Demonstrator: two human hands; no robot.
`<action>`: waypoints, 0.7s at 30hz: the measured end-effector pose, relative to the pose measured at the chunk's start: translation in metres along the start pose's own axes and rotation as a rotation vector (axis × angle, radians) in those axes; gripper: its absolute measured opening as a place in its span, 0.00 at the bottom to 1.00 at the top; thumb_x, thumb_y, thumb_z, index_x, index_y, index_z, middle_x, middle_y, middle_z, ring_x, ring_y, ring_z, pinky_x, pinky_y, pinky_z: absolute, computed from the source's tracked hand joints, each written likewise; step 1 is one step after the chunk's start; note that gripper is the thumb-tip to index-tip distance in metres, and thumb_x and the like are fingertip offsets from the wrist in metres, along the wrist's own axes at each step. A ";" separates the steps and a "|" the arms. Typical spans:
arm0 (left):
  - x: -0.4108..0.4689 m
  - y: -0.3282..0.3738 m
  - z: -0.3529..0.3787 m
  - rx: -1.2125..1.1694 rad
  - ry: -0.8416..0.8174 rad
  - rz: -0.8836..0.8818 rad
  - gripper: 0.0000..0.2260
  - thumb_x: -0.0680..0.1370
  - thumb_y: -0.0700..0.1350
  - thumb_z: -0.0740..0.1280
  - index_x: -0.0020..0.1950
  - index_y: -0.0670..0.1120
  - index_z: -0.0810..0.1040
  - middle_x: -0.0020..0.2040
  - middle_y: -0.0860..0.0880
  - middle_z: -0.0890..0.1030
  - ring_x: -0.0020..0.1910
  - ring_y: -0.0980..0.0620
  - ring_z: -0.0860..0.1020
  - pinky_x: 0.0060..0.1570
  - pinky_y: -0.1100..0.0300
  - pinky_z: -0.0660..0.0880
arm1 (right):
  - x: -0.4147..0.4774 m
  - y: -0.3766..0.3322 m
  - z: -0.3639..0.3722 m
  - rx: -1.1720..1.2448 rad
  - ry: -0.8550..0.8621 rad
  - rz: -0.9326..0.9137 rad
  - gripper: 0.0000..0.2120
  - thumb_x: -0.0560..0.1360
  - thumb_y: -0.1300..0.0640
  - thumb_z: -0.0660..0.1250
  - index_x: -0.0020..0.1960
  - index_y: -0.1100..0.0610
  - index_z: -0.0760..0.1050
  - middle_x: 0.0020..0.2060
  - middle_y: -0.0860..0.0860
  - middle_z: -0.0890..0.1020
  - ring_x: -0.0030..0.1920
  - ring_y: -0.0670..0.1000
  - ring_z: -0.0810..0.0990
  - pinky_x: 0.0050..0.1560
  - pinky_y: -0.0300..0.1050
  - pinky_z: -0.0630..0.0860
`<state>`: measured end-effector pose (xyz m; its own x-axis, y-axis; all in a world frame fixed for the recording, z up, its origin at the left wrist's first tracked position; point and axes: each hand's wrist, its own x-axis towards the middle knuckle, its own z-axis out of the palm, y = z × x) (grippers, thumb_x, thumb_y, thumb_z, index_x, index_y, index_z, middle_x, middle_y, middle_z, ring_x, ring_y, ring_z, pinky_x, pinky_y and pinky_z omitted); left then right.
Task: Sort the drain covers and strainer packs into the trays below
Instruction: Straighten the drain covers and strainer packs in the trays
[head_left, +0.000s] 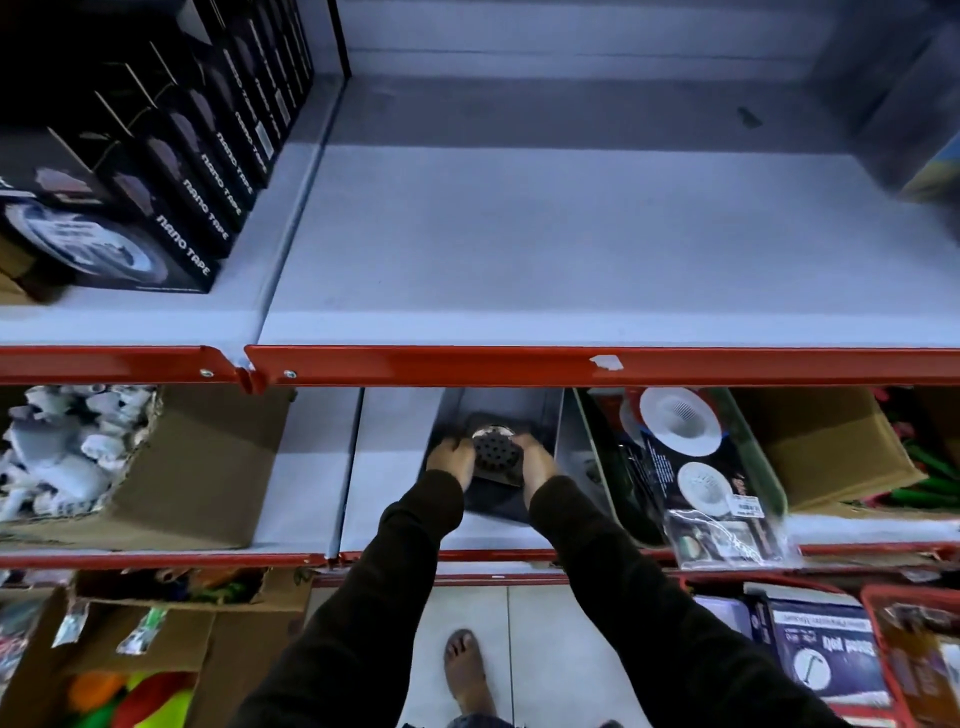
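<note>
While both arms reach under the red shelf edge (519, 364) in the head view, the left hand (451, 460) and right hand (535, 462) hold one drain cover (493, 452) betw. them, each grip curled onto an opposite side of it, fingers pressed to its edges. Cover is dark w/ a round perforated centre and sits inside a dark tray (498, 410) on the middle shelf, approx. at tray's front half. Just right of it, a second tray (769, 467) holds strainer packs (696, 467), white round strainers on dark cards, one clear pack hanging over the shelf lip. Cardboard box (208, 467) stands left, well apart. Upper shelf: black nano tape boxes (197, 208) at far left.
</note>
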<state>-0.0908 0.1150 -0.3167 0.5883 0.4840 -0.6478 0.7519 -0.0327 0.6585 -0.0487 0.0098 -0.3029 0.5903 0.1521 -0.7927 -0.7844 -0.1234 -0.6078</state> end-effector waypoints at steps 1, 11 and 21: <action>0.000 -0.001 -0.001 0.000 0.000 0.015 0.20 0.83 0.46 0.56 0.73 0.39 0.70 0.73 0.37 0.70 0.71 0.38 0.69 0.69 0.54 0.65 | -0.002 0.000 -0.001 -0.022 -0.005 -0.012 0.23 0.78 0.55 0.61 0.70 0.66 0.69 0.67 0.66 0.75 0.68 0.64 0.73 0.72 0.56 0.68; 0.013 0.008 0.001 0.818 -0.072 0.398 0.36 0.76 0.57 0.65 0.79 0.45 0.56 0.79 0.42 0.59 0.78 0.43 0.60 0.76 0.52 0.60 | 0.012 -0.007 -0.006 -1.416 0.021 -0.487 0.47 0.75 0.50 0.69 0.80 0.59 0.43 0.79 0.62 0.47 0.79 0.63 0.51 0.79 0.54 0.55; 0.039 0.032 -0.003 0.757 -0.157 0.343 0.19 0.84 0.52 0.54 0.73 0.49 0.68 0.75 0.45 0.69 0.72 0.44 0.70 0.72 0.52 0.66 | 0.023 -0.030 -0.004 -1.555 -0.007 -0.494 0.31 0.77 0.55 0.66 0.76 0.59 0.60 0.75 0.60 0.64 0.75 0.60 0.64 0.74 0.51 0.63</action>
<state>-0.0444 0.1355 -0.3197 0.8128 0.2147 -0.5416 0.4876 -0.7594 0.4307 -0.0102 0.0132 -0.3032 0.7076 0.4783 -0.5201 0.4091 -0.8775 -0.2505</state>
